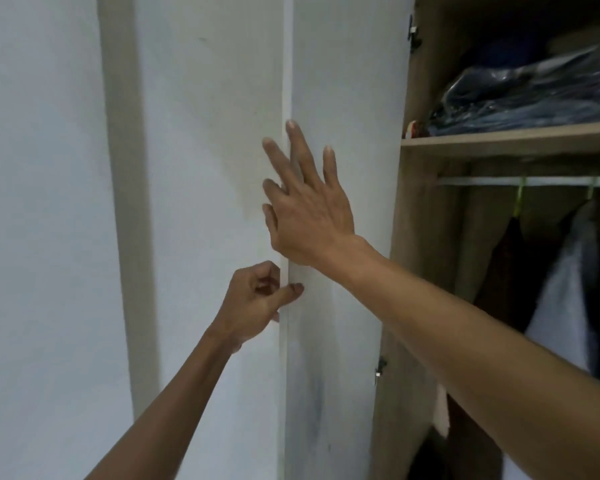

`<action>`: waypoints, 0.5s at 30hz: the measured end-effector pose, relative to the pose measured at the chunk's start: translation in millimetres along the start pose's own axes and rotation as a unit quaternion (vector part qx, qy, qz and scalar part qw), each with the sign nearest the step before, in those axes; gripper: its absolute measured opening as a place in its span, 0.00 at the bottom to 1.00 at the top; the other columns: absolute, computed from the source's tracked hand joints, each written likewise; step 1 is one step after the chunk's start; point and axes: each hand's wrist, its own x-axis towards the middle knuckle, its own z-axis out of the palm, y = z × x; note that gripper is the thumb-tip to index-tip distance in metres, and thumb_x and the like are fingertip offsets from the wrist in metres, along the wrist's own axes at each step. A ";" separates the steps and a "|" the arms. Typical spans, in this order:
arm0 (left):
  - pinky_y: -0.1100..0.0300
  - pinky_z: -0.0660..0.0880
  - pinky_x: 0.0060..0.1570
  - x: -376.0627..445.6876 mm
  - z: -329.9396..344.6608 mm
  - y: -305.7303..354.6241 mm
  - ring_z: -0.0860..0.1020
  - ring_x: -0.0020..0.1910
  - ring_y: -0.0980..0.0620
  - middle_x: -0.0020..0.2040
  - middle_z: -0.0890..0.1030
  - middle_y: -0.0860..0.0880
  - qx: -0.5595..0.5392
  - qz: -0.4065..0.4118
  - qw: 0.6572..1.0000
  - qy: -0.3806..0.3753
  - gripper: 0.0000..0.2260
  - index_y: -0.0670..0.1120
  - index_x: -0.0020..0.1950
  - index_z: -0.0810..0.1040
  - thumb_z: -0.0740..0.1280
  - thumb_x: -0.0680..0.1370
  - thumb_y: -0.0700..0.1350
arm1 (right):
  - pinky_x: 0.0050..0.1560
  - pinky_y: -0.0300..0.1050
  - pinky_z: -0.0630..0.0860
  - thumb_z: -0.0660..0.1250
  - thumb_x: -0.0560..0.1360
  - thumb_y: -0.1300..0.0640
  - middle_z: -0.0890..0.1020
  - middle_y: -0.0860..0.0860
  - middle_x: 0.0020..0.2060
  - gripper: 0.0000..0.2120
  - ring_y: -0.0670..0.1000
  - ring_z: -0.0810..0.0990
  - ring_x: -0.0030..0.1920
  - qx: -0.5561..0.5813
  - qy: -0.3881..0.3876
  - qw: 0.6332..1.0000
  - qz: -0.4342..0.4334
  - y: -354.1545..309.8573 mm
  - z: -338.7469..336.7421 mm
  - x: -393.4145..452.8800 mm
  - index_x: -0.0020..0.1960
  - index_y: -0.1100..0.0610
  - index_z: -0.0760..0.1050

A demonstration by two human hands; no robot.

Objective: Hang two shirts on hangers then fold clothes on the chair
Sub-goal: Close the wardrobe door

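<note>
A white wardrobe door [343, 98] stands open in front of me, its edge running down the middle of the view. My right hand [309, 206] lies flat against that door with its fingers spread and straight. Below it, my left hand [257, 299] grips the door's edge, fingers curled behind it and thumb on the front. Inside the wardrobe at the right, a rail [527, 181] carries green hangers [518, 199] with a dark garment [503, 271] and a white garment [561, 306] on them. No chair is in view.
A wooden shelf [510, 138] above the rail holds a dark plastic-wrapped bundle [534, 95]. Door hinges [413, 32] show on the wardrobe's side panel. A pale wall [42, 202] fills the left side.
</note>
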 end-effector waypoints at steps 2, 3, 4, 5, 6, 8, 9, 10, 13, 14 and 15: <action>0.36 0.81 0.39 1.1 17.7 12.0 0.80 0.45 0.30 0.44 0.79 0.30 -0.032 0.012 0.997 -0.076 0.27 0.32 0.46 0.76 0.79 0.64 0.53 | 0.75 0.72 0.42 0.61 0.77 0.49 0.49 0.54 0.82 0.13 0.61 0.37 0.80 -0.065 0.012 0.998 0.022 14.6 -17.8 -7.7 0.54 0.53 0.81; 0.38 0.81 0.41 2.1 30.0 16.1 0.80 0.46 0.32 0.45 0.79 0.31 -0.043 0.023 0.993 -0.110 0.28 0.32 0.47 0.76 0.80 0.63 0.53 | 0.75 0.72 0.41 0.62 0.76 0.49 0.50 0.54 0.82 0.12 0.61 0.38 0.80 -0.092 0.006 0.995 0.031 22.8 -27.0 -13.0 0.52 0.52 0.81; 0.41 0.82 0.44 3.8 44.3 19.3 0.81 0.47 0.36 0.45 0.80 0.34 -0.043 0.038 0.989 -0.137 0.28 0.35 0.48 0.77 0.81 0.61 0.54 | 0.75 0.72 0.40 0.62 0.76 0.48 0.52 0.55 0.82 0.12 0.61 0.39 0.81 -0.119 -0.004 0.992 0.041 31.6 -36.1 -19.2 0.51 0.52 0.82; 0.46 0.82 0.45 6.1 60.7 21.5 0.81 0.48 0.41 0.46 0.81 0.40 -0.032 0.054 0.986 -0.153 0.29 0.39 0.51 0.78 0.82 0.60 0.56 | 0.75 0.73 0.39 0.63 0.76 0.48 0.53 0.55 0.81 0.11 0.61 0.39 0.81 -0.148 -0.015 0.988 0.050 41.2 -44.9 -26.0 0.51 0.51 0.82; 0.50 0.82 0.47 7.8 78.0 24.4 0.80 0.51 0.48 0.49 0.81 0.47 -0.020 0.071 0.984 -0.159 0.32 0.45 0.55 0.78 0.82 0.58 0.59 | 0.74 0.73 0.38 0.63 0.76 0.49 0.54 0.55 0.81 0.11 0.61 0.39 0.81 -0.176 -0.029 0.982 0.058 51.0 -53.1 -32.8 0.52 0.51 0.82; 0.56 0.81 0.49 9.3 116.0 30.8 0.76 0.57 0.60 0.58 0.76 0.58 -0.011 0.095 0.982 -0.162 0.41 0.57 0.63 0.70 0.82 0.55 0.65 | 0.74 0.73 0.36 0.64 0.76 0.50 0.54 0.55 0.81 0.14 0.62 0.38 0.80 -0.228 -0.062 0.968 0.083 72.9 -68.3 -47.9 0.58 0.50 0.81; 0.60 0.79 0.52 9.5 134.0 33.1 0.73 0.60 0.63 0.63 0.72 0.61 -0.010 0.105 0.982 -0.158 0.45 0.62 0.66 0.65 0.81 0.54 0.67 | 0.74 0.73 0.35 0.63 0.76 0.50 0.53 0.55 0.81 0.17 0.62 0.37 0.80 -0.249 -0.074 0.961 0.098 84.2 -74.0 -55.4 0.63 0.50 0.79; 0.62 0.75 0.56 9.8 154.0 36.2 0.70 0.64 0.64 0.67 0.67 0.63 -0.014 0.121 0.979 -0.162 0.48 0.65 0.69 0.60 0.81 0.55 0.68 | 0.74 0.73 0.35 0.63 0.76 0.49 0.51 0.55 0.81 0.20 0.62 0.36 0.80 -0.270 -0.083 0.952 0.116 97.5 -80.1 -63.8 0.68 0.50 0.76; 0.58 0.65 0.68 9.7 205.3 41.6 0.60 0.71 0.61 0.71 0.55 0.69 -0.005 0.189 0.966 -0.176 0.51 0.66 0.74 0.49 0.74 0.59 0.73 | 0.74 0.72 0.35 0.59 0.80 0.47 0.45 0.56 0.82 0.27 0.61 0.33 0.79 -0.315 -0.104 0.931 0.155 139.5 -90.9 -88.1 0.78 0.50 0.63; 0.57 0.62 0.70 10.3 219.6 42.0 0.57 0.73 0.61 0.72 0.53 0.68 -0.001 0.211 0.962 -0.173 0.51 0.64 0.76 0.47 0.69 0.61 0.76 | 0.74 0.72 0.35 0.57 0.81 0.45 0.43 0.56 0.82 0.29 0.60 0.33 0.79 -0.326 -0.107 0.925 0.163 152.8 -92.6 -96.2 0.80 0.51 0.59; 0.56 0.58 0.73 12.0 233.2 40.7 0.53 0.75 0.61 0.75 0.51 0.65 0.005 0.228 0.959 -0.171 0.50 0.62 0.77 0.46 0.64 0.63 0.79 | 0.74 0.71 0.35 0.55 0.81 0.44 0.41 0.55 0.81 0.30 0.59 0.32 0.79 -0.336 -0.109 0.920 0.168 166.1 -93.9 -104.6 0.81 0.51 0.56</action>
